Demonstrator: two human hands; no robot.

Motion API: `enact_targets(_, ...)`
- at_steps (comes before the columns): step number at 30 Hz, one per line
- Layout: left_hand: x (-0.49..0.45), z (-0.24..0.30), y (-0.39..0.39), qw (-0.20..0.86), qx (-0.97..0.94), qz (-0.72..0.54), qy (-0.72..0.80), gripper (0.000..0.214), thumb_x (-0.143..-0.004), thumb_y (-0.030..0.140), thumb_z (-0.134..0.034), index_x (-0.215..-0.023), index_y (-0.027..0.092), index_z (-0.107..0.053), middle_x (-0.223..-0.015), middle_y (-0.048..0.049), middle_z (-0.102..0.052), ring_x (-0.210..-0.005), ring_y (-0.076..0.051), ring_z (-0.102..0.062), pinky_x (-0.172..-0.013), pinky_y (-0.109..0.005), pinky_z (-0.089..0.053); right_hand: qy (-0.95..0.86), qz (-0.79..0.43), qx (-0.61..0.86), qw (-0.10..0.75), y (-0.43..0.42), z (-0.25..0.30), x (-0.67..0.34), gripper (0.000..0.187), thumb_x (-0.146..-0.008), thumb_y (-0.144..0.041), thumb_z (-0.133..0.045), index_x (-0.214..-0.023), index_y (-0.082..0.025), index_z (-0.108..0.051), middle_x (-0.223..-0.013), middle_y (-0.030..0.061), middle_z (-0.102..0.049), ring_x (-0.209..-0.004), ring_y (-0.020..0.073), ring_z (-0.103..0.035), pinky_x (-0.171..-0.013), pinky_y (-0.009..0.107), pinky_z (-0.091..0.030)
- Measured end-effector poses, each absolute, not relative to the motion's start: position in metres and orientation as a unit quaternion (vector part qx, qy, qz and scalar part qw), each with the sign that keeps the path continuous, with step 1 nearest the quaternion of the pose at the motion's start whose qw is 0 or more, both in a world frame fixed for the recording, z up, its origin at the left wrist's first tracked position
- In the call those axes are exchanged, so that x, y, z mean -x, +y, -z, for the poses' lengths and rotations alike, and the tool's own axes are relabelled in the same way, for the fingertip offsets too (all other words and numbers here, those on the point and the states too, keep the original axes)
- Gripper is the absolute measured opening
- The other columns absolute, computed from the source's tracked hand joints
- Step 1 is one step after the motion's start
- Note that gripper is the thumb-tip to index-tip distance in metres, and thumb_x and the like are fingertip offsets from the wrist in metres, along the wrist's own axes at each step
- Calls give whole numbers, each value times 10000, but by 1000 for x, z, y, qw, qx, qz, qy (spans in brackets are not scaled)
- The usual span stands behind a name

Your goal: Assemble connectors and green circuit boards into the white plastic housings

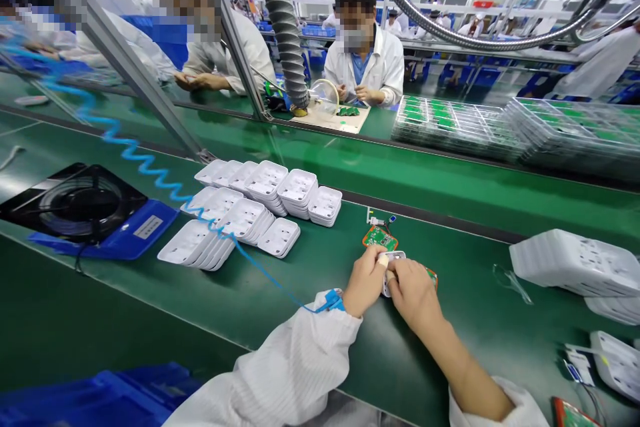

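Left hand (pixel 367 280), green bench (pixel 320 260), workroom (pixel 460 90) beyond

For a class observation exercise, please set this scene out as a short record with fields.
Left hand: holding white plastic housing
Right hand: on the same housing
Left wrist: blue corded wristband
Just beyond hands: green circuit board, orange-edged
Farther left: stacked white housings, black fan
Surface: green worktop

The light is bright — pale glare lies on the green table (pixel 305 270) at far left — but lower-left corner is dim, upper-left one blurred.
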State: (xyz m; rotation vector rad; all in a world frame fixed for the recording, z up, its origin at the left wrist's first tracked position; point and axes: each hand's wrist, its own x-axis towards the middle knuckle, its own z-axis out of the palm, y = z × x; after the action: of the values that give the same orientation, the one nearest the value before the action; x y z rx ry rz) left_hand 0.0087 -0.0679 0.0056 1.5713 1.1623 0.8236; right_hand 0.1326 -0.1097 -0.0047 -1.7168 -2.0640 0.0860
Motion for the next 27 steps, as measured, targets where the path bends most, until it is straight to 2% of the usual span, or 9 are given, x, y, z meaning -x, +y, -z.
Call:
enact_targets(6, -6, -6, -66, 486, -650, -321, 487, 245, -847, 266, -379, -1006, 208, -556, -960, -13, -635, -869, -149, -569, -785, -262, -418, -734, -53, 624, 263, -107, 5, -141, 112, -847, -206, -393, -823, -182, -499, -769, 36, -527, -733, 176, -467, -679, 289, -333)
enact_targets(20, -5, -4, -67, 457, -661, -313, 506, 280, -844, 273, -378, -1044, 220, -567, -1018, -23, -645, -932, -167, -580, -834, -283, -418, -767, -26, 596, 237, -107, 7, -132, 134, -834, -156, -366, -780, -176, -486, -749, 42, -504, -712, 179, -420, -659, 297, -309)
enact_targets(27, -5, -5, -68, 470, -652, -311, 507, 271, -830, 254, -393, -1033, 215, -568, -993, -19, -652, -907, -157, -588, -801, -265, -430, -765, -33, 593, 247, -106, 10, -136, 123, -828, -155, -375, -777, -179, -485, -743, 36, -497, -719, 176, -418, -672, 297, -312)
